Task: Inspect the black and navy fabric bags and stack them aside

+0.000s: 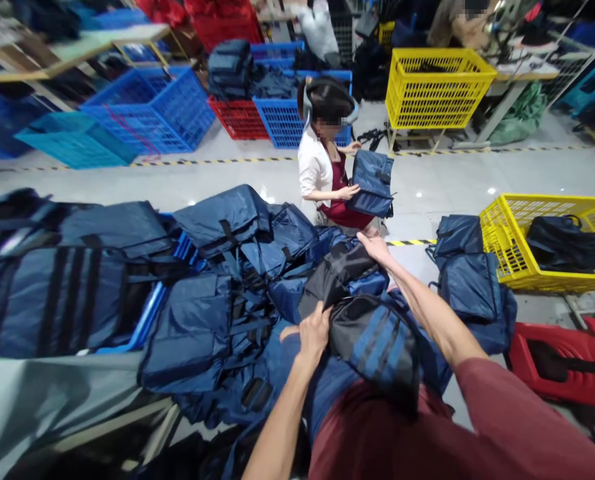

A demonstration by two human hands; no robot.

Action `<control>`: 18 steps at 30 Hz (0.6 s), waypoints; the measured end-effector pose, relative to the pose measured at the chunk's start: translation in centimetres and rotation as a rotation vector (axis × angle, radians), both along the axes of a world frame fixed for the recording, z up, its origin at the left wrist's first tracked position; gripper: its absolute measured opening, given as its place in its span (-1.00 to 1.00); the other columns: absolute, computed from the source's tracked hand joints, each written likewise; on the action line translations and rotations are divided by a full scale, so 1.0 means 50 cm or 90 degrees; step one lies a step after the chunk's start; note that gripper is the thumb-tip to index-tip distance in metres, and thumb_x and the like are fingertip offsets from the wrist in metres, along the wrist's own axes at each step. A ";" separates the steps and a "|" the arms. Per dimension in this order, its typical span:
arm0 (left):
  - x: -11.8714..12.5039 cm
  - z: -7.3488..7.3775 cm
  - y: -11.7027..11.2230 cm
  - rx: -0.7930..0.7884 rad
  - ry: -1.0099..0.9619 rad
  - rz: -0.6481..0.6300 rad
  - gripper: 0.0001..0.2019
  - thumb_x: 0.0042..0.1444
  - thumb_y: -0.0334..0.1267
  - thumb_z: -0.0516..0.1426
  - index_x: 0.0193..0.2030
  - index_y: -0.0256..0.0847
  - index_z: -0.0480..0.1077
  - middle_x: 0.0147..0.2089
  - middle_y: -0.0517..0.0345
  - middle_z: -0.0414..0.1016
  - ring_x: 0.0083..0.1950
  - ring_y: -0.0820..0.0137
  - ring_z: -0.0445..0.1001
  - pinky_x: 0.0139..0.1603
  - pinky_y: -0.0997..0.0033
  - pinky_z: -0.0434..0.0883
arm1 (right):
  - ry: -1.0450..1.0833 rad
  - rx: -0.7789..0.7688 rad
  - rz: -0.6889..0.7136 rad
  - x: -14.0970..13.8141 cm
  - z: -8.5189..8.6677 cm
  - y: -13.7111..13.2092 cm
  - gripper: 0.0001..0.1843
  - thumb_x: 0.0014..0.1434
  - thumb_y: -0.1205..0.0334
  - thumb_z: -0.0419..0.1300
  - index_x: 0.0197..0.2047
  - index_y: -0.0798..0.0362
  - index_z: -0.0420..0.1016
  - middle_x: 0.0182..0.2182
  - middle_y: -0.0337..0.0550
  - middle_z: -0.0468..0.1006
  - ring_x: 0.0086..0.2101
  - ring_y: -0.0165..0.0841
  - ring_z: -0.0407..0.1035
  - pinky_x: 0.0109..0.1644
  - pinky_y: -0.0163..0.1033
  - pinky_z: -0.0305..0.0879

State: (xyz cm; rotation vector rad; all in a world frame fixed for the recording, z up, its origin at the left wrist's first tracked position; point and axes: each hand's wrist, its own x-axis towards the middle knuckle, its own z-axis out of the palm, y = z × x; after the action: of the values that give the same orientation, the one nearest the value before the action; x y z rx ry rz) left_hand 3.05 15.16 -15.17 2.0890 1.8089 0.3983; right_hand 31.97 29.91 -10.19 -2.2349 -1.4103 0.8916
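Observation:
A dark grey and black backpack [372, 327] with blue stripes lies across my lap, its grey fabric stretched up and away from me. My left hand [314, 333] pinches that fabric at the near left edge, fingers closed. Farther out, my right hand [374, 248] grips the far edge of the same piece, the thumb and fingers partly hidden in the cloth. Navy blue bags [190, 327] with dark straps are heaped to the left of my hands, and a navy bag [227, 220] lies on top of the pile beyond them.
Across from me a person [320, 170] sits holding a navy bag [372, 175]. At right stand a yellow crate [537, 277] with dark bags, stacked navy bags [470, 287] and a red bag [562, 363]. Behind are blue crates [177, 113] and another yellow crate [437, 100].

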 end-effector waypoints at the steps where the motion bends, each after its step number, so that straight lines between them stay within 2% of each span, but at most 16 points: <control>1: 0.005 -0.009 0.000 0.000 0.012 0.001 -0.57 0.52 -0.03 0.10 0.12 -0.32 0.67 -0.31 -0.21 0.71 -0.34 0.16 0.66 -0.32 0.35 0.36 | 0.005 -0.005 0.000 -0.008 -0.013 0.000 -0.27 0.53 -0.38 -0.01 -0.06 0.05 0.76 -0.05 0.14 0.77 0.08 -0.10 0.61 0.12 -0.22 0.41; 3: -0.001 -0.015 -0.008 0.001 0.035 0.002 -0.58 0.51 -0.07 0.12 0.17 -0.35 0.65 -0.34 -0.22 0.70 -0.35 0.14 0.66 -0.33 0.35 0.35 | 0.005 0.005 0.003 -0.013 -0.018 0.000 -0.26 0.51 -0.38 0.02 -0.04 0.07 0.77 0.00 0.17 0.77 0.11 -0.08 0.61 0.17 -0.20 0.41; 5: -0.023 -0.008 -0.025 0.015 0.067 -0.011 -0.58 0.51 -0.07 0.13 0.17 -0.35 0.66 -0.40 -0.17 0.67 -0.40 0.15 0.64 -0.35 0.37 0.30 | 0.001 0.011 0.005 -0.003 -0.003 0.002 -0.27 0.51 -0.38 0.04 -0.05 0.08 0.77 0.03 0.20 0.76 0.13 -0.05 0.60 0.21 -0.16 0.40; 9: -0.063 0.031 -0.045 0.124 0.052 -0.056 -0.54 0.51 0.07 0.13 0.06 -0.31 0.69 -0.47 -0.08 0.62 -0.47 0.24 0.58 -0.37 0.40 0.20 | -0.024 0.062 0.009 0.050 0.045 0.031 -0.21 0.44 -0.47 0.04 -0.19 0.07 0.76 -0.08 0.16 0.77 -0.01 0.00 0.63 0.12 -0.07 0.46; 12: -0.066 0.052 -0.020 0.173 -0.005 -0.036 -0.52 0.49 0.12 0.14 -0.01 -0.27 0.69 -0.44 -0.06 0.62 -0.43 0.28 0.58 -0.33 0.39 0.21 | -0.043 0.106 0.029 0.080 0.055 0.082 -0.15 0.38 -0.54 0.06 -0.17 0.11 0.76 -0.11 0.16 0.76 -0.04 0.02 0.63 0.08 -0.06 0.47; 15: -0.046 0.042 0.024 0.061 -0.038 -0.032 -0.60 0.50 0.04 0.15 0.00 -0.21 0.70 -0.37 -0.04 0.66 -0.36 0.28 0.61 -0.28 0.40 0.26 | -0.060 0.032 0.024 0.068 0.029 0.122 -0.16 0.35 -0.51 0.14 -0.02 0.18 0.76 0.04 0.30 0.73 0.09 0.11 0.61 0.15 -0.02 0.46; 18: -0.016 0.011 0.047 -0.047 -0.051 -0.065 -0.72 0.49 -0.11 0.16 -0.01 -0.12 0.71 -0.25 -0.03 0.72 -0.27 0.28 0.66 -0.23 0.41 0.35 | -0.047 -0.080 -0.011 0.022 -0.021 0.136 -0.21 0.37 -0.37 0.23 0.15 0.26 0.71 0.20 0.45 0.64 0.24 0.16 0.54 0.26 0.01 0.42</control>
State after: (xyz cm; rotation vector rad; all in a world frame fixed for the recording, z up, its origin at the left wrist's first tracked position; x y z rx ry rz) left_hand 2.24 17.52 -14.62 2.0755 1.6390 0.3764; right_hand 33.06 36.70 -11.26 -2.3921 -1.4011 0.9251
